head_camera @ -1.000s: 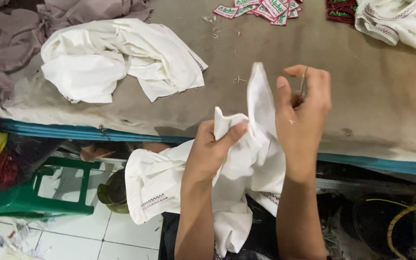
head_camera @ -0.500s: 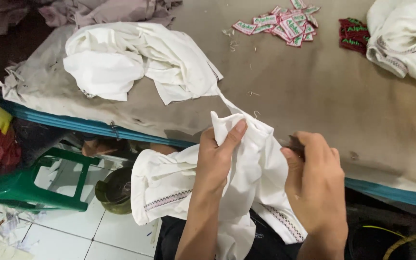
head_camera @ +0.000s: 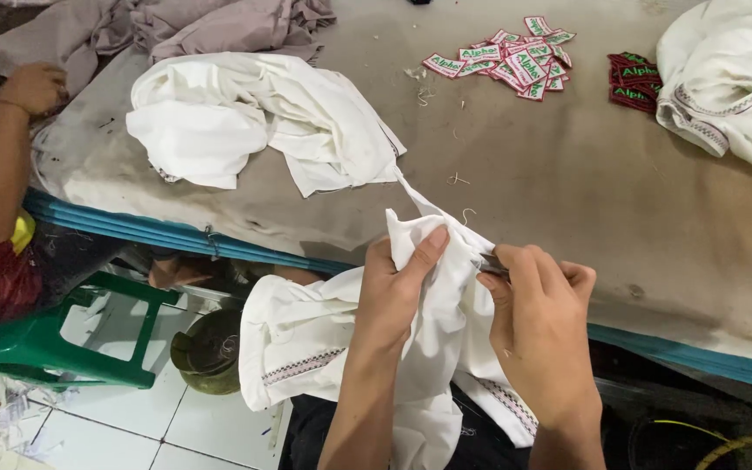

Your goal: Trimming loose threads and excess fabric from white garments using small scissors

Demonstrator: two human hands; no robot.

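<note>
Since the frame a second ago, both hands have come down from chest height to just in front of the surface edge, and my view has swung left, so another person's arm now shows at the far left. I see the white garment (head_camera: 446, 348) bunched between the two hands, draping down off the surface (head_camera: 567, 191) toward the lap, with a patterned trim band running along its lower hem. One thin strip of it stretches up and back onto the surface toward the white cloth pile (head_camera: 254, 122).

My left hand (head_camera: 398, 292) grips a fold of the garment, thumb pressed up along the cloth and fingers wrapped behind it. My right hand (head_camera: 537, 326) is closed too, pinching a small metal tool (head_camera: 489, 264) against the fabric just beside the left thumb; I cannot tell exactly what the tool is. The hands sit close together, nearly touching, forearms rising from the bottom of the view.

Farther back on the surface lie a scatter of woven labels (head_camera: 515, 61), a small dark stack of labels (head_camera: 633, 83), another white garment at the right (head_camera: 733, 87), and greyish cloth (head_camera: 219, 26). A green plastic stool (head_camera: 71, 339) stands on the tiled floor at the left, beside the other person's arm (head_camera: 6, 157).
</note>
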